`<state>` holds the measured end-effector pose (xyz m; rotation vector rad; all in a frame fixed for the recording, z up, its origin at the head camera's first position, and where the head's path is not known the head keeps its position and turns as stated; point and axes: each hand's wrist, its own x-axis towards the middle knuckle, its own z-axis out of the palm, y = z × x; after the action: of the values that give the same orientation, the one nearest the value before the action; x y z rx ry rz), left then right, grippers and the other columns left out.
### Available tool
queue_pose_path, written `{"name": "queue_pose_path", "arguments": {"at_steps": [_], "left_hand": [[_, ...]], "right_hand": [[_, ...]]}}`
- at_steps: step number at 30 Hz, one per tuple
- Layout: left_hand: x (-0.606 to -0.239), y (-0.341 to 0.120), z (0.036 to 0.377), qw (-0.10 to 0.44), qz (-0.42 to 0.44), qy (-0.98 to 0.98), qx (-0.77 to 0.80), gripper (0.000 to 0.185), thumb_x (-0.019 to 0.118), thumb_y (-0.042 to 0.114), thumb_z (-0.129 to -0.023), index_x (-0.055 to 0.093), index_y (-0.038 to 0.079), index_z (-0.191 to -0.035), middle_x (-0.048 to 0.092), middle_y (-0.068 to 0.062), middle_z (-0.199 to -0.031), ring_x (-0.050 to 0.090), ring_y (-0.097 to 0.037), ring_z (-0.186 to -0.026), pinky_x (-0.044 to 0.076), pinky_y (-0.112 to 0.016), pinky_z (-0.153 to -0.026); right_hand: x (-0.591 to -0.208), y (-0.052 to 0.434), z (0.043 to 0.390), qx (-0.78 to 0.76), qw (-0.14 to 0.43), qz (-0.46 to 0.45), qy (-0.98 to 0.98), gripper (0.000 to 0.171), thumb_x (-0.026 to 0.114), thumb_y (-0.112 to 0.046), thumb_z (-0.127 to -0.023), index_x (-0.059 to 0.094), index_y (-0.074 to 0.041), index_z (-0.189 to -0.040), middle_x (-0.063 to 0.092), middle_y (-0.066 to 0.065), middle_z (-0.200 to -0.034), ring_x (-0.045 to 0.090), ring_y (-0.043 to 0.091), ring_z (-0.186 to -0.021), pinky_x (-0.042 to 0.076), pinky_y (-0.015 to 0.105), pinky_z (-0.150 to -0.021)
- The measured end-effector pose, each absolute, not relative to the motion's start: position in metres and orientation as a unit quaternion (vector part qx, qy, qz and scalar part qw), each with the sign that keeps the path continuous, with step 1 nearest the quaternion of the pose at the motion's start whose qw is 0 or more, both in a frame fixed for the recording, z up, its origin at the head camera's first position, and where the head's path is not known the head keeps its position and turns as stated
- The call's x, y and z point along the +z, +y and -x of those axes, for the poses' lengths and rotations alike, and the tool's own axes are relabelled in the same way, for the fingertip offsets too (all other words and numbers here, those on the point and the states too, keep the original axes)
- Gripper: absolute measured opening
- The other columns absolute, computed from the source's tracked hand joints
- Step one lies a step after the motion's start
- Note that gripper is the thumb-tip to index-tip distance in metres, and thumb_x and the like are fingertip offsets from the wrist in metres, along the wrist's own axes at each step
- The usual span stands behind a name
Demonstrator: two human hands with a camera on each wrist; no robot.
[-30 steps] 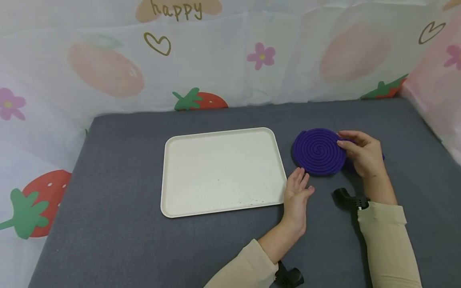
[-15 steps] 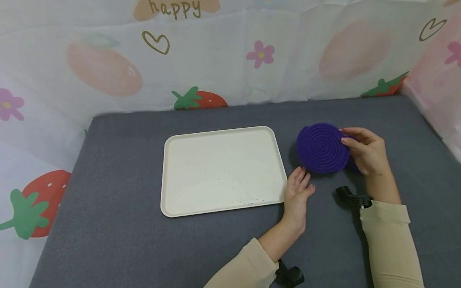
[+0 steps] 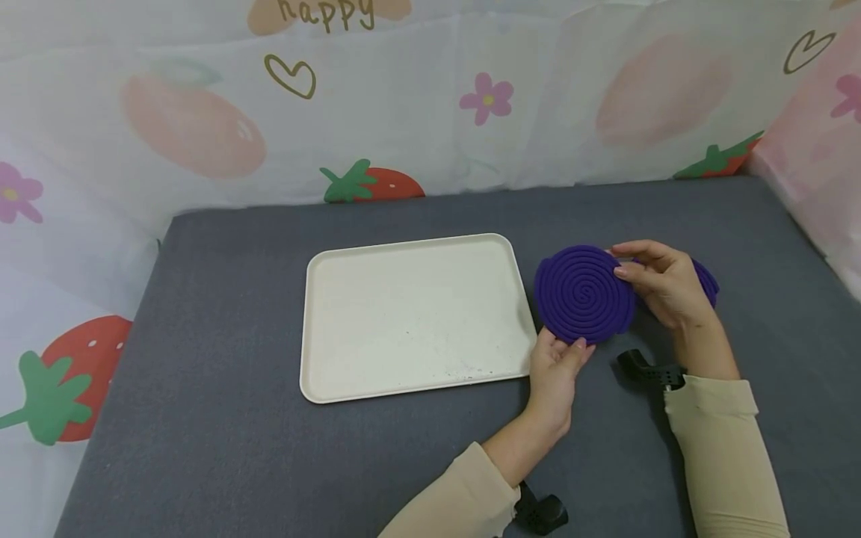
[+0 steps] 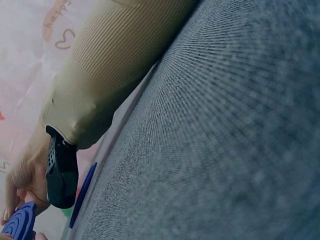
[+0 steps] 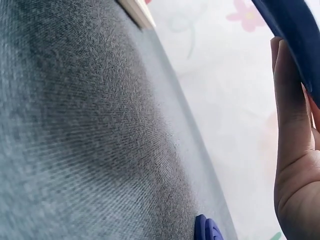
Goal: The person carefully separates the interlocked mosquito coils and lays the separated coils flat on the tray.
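At three o'clock of the cream tray [image 3: 377,373], purple spiral coaster [image 3: 584,294] pinched by right hand [image 3: 662,288], off the grey mat; left hand [image 3: 557,366] fingertips under its edge. Second coaster [image 3: 706,280] behind. Tray unfilled.

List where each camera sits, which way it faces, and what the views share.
Head: above, facing forward and down at the cream tray, purple spiral disc, both hands, sleeves.
Left wrist: low over the grey cloth, facing the right hand and sleeve.
Right wrist: low, facing the curtain; right palm.
Shared: the disc and grey cloth.
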<state>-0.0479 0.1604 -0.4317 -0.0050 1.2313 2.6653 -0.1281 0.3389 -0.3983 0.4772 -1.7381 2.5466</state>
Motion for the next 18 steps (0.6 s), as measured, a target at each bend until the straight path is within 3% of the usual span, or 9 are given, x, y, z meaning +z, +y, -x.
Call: {"name": "queue_pose_path", "arguments": {"at_steps": [18], "left_hand": [[-0.4317, 0.1615, 0.0486, 0.064, -0.007, 0.424, 0.903, 0.033, 0.047, -0.013, -0.09, 0.048, -0.012, -0.123, 0.06, -0.025, -0.112, 0.06, -0.026, -0.103, 0.05, -0.036, -0.09]], "right_hand": [[-0.3984, 0.3374, 0.1293, 0.809, -0.013, -0.157, -0.566, 0.035, 0.044, 0.023, -0.088, 0.066, 0.006, -0.109, 0.068, 0.008, -0.098, 0.063, 0.014, -0.082, 0.053, 0.02, -0.068]]}}
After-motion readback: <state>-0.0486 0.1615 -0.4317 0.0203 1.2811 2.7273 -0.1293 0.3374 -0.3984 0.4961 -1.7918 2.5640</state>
